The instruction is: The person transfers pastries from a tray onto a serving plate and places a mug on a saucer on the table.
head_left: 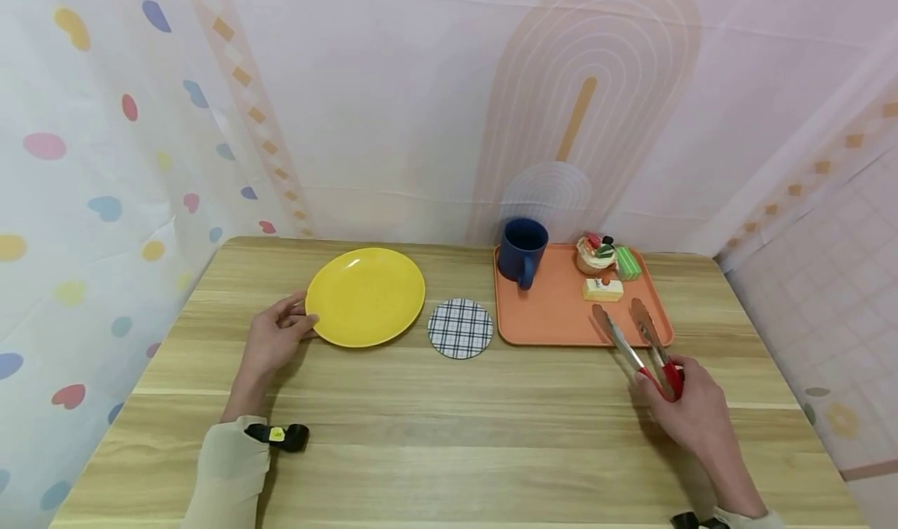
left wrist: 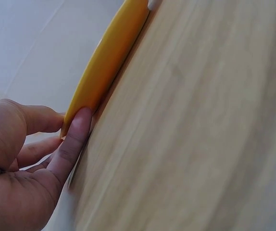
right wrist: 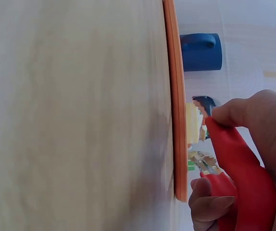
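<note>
My left hand (head_left: 277, 334) is at the left edge of a round yellow plate (head_left: 365, 297), pinching its rim (left wrist: 97, 72) between thumb and fingers. In my right hand (head_left: 691, 404) I grip metal tongs (head_left: 655, 346) by their red handles (right wrist: 241, 173). The tongs' two tips stand apart over the front right of an orange tray (head_left: 540, 322). Just beyond them on the tray is a small rectangular cake slice (head_left: 602, 290), with a cream-topped cupcake (head_left: 595, 258) and a green striped cake piece (head_left: 627, 263) behind it.
A dark blue mug (head_left: 522, 248) stands at the tray's back left corner, its handle facing forward. Between plate and tray lies a round checked coaster (head_left: 460, 329). The wooden table (head_left: 449, 435) backs onto a patterned cloth (head_left: 393, 124).
</note>
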Motion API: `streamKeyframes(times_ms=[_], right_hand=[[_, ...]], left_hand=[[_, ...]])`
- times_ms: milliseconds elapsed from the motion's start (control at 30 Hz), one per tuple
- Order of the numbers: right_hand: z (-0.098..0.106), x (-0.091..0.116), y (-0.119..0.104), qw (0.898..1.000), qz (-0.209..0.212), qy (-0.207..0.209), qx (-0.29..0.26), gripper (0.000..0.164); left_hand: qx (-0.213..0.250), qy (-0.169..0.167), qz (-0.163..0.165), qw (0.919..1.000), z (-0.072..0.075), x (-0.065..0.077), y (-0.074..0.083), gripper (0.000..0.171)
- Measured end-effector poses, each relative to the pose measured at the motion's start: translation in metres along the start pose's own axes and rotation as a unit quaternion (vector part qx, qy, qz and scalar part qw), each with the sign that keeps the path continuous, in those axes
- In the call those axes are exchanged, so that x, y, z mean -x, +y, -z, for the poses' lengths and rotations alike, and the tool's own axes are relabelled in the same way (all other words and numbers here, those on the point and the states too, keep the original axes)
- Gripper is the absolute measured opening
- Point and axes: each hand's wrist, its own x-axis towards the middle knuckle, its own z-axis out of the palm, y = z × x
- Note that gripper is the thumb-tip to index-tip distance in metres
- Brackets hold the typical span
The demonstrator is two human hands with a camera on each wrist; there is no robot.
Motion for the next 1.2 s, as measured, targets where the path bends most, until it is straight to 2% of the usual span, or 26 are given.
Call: streamKeyframes(times_ms=[300,700,1200], right_hand=[[0.003,-0.008,-0.011,1.000,-0.002,-0.008,0.001,0.063],[0.002,-0.020,-0.018,1.000,-0.015,-0.018,0.005,0.071],[-0.009,-0.033,-0.024,0.999,-0.031,-0.033,-0.004,0.070]], left_hand=[[0.005,0.005,0.007,1.0000,0.000,-0.001,0.000,0.060],[0.005,0.001,-0.002,1.0000,0.000,-0.001,-0.001,0.060],[0.005,0.004,0.007,1.0000,0.000,-0.001,0.000,0.059]])
